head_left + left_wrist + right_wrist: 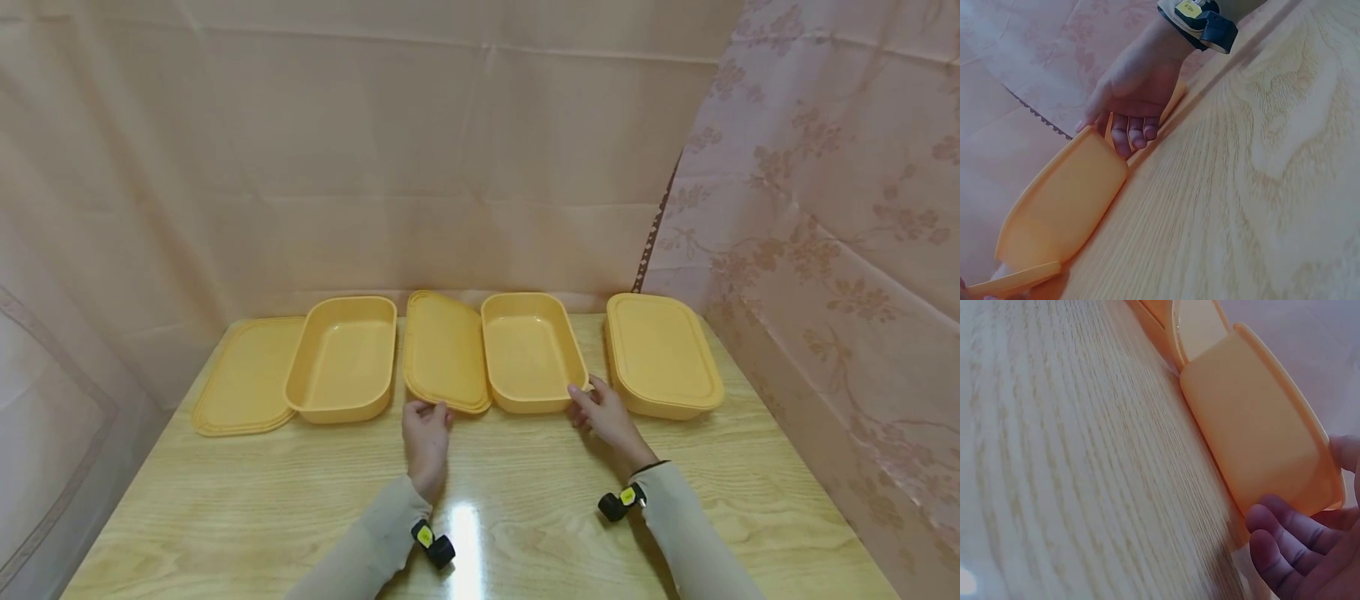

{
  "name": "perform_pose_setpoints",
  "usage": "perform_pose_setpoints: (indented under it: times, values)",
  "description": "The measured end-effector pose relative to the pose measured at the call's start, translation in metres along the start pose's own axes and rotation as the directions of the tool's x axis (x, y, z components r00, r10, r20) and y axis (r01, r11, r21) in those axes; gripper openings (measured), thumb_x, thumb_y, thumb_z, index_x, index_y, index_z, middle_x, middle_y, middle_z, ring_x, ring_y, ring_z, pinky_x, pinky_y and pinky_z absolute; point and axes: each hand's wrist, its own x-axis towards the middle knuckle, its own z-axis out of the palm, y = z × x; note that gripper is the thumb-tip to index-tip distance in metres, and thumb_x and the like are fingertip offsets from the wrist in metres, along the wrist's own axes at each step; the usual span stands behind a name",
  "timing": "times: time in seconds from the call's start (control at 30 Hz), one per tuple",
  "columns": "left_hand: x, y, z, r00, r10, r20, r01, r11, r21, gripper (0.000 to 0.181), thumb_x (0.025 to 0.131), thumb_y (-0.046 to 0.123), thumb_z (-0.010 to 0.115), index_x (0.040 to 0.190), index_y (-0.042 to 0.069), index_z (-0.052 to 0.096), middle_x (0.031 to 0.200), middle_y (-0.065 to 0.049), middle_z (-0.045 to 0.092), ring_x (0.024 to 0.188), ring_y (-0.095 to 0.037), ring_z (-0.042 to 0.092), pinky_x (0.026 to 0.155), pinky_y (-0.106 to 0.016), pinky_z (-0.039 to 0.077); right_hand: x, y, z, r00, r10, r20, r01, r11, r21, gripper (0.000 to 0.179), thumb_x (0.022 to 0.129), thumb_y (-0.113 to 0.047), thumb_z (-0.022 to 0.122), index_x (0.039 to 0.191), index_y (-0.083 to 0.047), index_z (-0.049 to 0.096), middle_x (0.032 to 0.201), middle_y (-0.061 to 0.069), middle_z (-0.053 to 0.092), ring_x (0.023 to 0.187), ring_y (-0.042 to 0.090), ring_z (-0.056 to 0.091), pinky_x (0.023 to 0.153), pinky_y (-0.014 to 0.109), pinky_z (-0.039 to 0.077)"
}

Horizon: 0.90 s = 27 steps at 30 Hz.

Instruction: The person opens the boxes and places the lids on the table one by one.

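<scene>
An open yellow plastic food box [528, 350] stands on the table with its inside showing. My right hand [603, 412] grips its near right corner, thumb over the rim and fingers against the outer wall [1254, 419]. Left of the box, a tilted yellow lid [446, 350] is pinched at its near edge by my left hand [426, 442]. The lid's right side overlaps the box's left wall in the head view. From the left wrist, only the lid's edge [1019, 279] and a bit of those fingers show at the lower left corner.
A second open box [345, 354] stands further left, overlapping a flat lid [247, 379] on the table. At the right is a box with its lid on [663, 354]. Curtains [375, 167] hang close behind the wooden table [517, 492] and at both sides.
</scene>
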Motion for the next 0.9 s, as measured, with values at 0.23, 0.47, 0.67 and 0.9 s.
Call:
perform_pose_setpoints:
  times: [0.23,0.47,0.67,0.9]
  values:
    - [0.003,-0.001,-0.005,1.000,-0.018,0.003,0.018,1.000,0.001,0.016,0.097,0.000,0.051,0.112,-0.005,0.047,0.100,-0.016,0.056,0.085,-0.020,0.060,0.076,-0.029,0.054,0.000,0.000,0.000,1.000,-0.003,0.007,0.003,1.000,-0.011,0.046,0.101,-0.035,0.051,0.133,-0.004,0.046,0.080,0.009,0.065,0.061,0.014,0.059,0.053,0.026,0.049]
    - [0.004,-0.003,-0.008,0.999,-0.048,0.011,0.048,0.999,0.018,0.020,0.101,0.005,0.045,0.117,-0.006,0.044,0.105,-0.018,0.055,0.092,-0.024,0.061,0.086,-0.034,0.055,0.001,0.002,0.000,1.000,-0.001,0.005,0.001,1.000,-0.006,0.047,0.101,-0.037,0.052,0.134,-0.004,0.046,0.080,0.008,0.065,0.061,0.014,0.058,0.052,0.026,0.049]
    - [0.004,-0.004,-0.009,0.998,-0.063,0.027,0.063,0.998,0.023,0.019,0.103,0.007,0.040,0.118,-0.005,0.041,0.104,-0.017,0.053,0.095,-0.028,0.062,0.088,-0.037,0.055,0.000,0.003,0.000,1.000,0.001,0.013,-0.001,1.000,0.016,0.056,0.100,-0.038,0.052,0.141,-0.002,0.040,0.083,0.008,0.065,0.062,0.013,0.059,0.053,0.025,0.049]
    - [0.007,-0.003,-0.012,0.995,-0.090,0.041,0.088,0.995,0.047,0.024,0.103,0.008,0.041,0.121,-0.008,0.041,0.108,-0.021,0.057,0.098,-0.029,0.064,0.090,-0.037,0.056,-0.002,0.001,0.000,1.000,0.008,0.014,-0.008,1.000,0.004,0.049,0.101,-0.038,0.050,0.137,-0.005,0.044,0.087,0.012,0.066,0.064,0.013,0.058,0.053,0.025,0.048]
